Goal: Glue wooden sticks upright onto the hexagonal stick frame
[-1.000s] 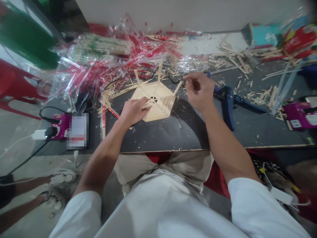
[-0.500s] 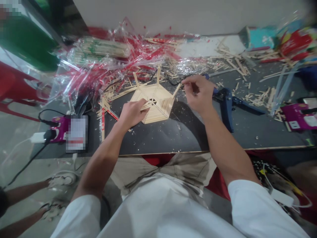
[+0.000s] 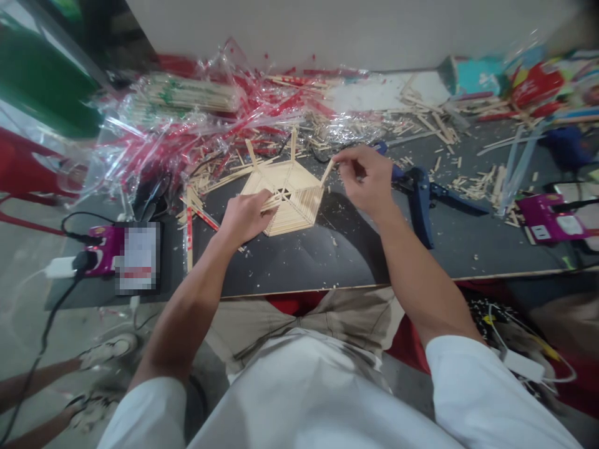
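Note:
A flat hexagon of pale wooden sticks (image 3: pixel 299 215) lies on the dark tabletop, with a small open hole at its middle. Spoke ends jut out past its far and right edges. My left hand (image 3: pixel 246 218) is closed on the left side of the hexagon, thumb and fingers near the hole. At the right corner, my right hand (image 3: pixel 365 178) pinches the tip of a jutting spoke stick (image 3: pixel 327 173) between thumb and fingertips. Just right of that hand lies a blue-handled hand tool (image 3: pixel 420 206).
Clear and red plastic wrappers (image 3: pixel 224 125) with loose sticks heap along the back. Stick offcuts (image 3: pixel 475 181) and translucent rods (image 3: pixel 512 168) lie at right. Purple power adapters (image 3: pixel 100 249) with cables and a phone (image 3: pixel 138 259) sit at left. Another person's feet (image 3: pixel 100 355) show below.
The whole view has shifted slightly, so the table scene sits a little further left. My right fingertips are slightly nearer the hexagon's corner. Both hands keep their grip.

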The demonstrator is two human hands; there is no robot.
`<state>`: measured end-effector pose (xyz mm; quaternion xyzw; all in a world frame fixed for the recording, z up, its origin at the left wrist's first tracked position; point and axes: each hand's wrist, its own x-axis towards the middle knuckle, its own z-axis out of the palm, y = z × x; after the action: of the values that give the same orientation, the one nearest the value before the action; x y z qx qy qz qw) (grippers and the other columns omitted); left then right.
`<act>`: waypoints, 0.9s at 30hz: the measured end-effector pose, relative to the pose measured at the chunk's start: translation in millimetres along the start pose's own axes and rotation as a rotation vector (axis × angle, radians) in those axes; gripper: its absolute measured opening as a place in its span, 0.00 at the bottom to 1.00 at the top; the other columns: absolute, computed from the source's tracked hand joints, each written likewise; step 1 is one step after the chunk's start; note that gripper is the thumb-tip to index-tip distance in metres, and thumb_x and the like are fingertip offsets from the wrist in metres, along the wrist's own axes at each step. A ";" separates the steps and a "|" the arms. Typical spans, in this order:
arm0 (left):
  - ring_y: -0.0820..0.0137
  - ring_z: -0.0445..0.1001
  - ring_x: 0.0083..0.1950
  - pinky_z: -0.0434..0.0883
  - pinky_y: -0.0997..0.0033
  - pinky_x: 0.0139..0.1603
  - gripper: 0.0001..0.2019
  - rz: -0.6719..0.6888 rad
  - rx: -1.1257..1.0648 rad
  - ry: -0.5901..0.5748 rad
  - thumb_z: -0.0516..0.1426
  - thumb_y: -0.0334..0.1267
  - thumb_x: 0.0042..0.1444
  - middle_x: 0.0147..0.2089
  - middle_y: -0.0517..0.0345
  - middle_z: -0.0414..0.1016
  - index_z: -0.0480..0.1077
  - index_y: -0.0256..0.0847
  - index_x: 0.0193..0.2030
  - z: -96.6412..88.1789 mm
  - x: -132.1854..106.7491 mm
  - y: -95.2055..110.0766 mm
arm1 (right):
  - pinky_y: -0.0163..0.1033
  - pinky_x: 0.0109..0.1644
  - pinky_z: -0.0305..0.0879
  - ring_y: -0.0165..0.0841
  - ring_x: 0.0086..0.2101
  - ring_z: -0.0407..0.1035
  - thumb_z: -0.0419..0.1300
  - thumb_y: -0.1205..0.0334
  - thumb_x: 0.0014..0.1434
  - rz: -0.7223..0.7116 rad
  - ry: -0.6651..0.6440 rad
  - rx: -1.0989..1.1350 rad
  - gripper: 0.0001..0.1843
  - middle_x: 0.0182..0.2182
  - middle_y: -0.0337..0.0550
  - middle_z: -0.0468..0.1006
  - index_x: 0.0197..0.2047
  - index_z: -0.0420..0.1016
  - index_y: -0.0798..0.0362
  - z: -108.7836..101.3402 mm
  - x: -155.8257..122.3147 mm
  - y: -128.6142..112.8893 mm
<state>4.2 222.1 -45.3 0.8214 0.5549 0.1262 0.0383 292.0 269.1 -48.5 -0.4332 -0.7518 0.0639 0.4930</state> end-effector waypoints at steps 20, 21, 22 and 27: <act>0.64 0.78 0.35 0.61 0.67 0.34 0.15 -0.018 0.034 -0.013 0.54 0.46 0.69 0.32 0.52 0.81 0.77 0.39 0.44 -0.5 0.5 -0.3 | 0.46 0.30 0.68 0.33 0.23 0.67 0.51 0.42 0.71 0.010 0.020 0.002 0.19 0.32 0.44 0.81 0.46 0.79 0.41 -0.7 1.2 -4.2; 0.64 0.78 0.35 0.61 0.67 0.34 0.14 -0.019 0.030 -0.015 0.54 0.46 0.69 0.32 0.52 0.81 0.77 0.39 0.44 -0.7 0.5 -0.3 | 0.46 0.30 0.69 0.34 0.23 0.68 0.51 0.42 0.71 0.006 0.016 0.007 0.19 0.32 0.45 0.81 0.45 0.79 0.41 -0.5 1.4 -4.1; 0.64 0.78 0.35 0.62 0.67 0.34 0.14 -0.020 0.027 -0.018 0.54 0.46 0.69 0.33 0.52 0.81 0.76 0.39 0.44 -1.0 0.5 -0.2 | 0.46 0.31 0.69 0.34 0.24 0.68 0.51 0.42 0.71 0.003 0.014 0.008 0.19 0.33 0.45 0.81 0.44 0.79 0.41 -0.3 1.5 -4.0; 0.63 0.78 0.36 0.63 0.66 0.36 0.13 -0.042 0.017 -0.039 0.55 0.46 0.68 0.34 0.52 0.81 0.76 0.40 0.45 -2.2 1.3 0.8 | 0.46 0.31 0.69 0.35 0.25 0.68 0.51 0.43 0.71 0.003 0.002 -0.014 0.19 0.31 0.45 0.79 0.42 0.80 0.41 -0.5 1.3 -3.3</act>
<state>4.8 222.9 -42.8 0.8123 0.5720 0.1046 0.0450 290.3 267.9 -45.7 -0.4377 -0.7512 0.0590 0.4906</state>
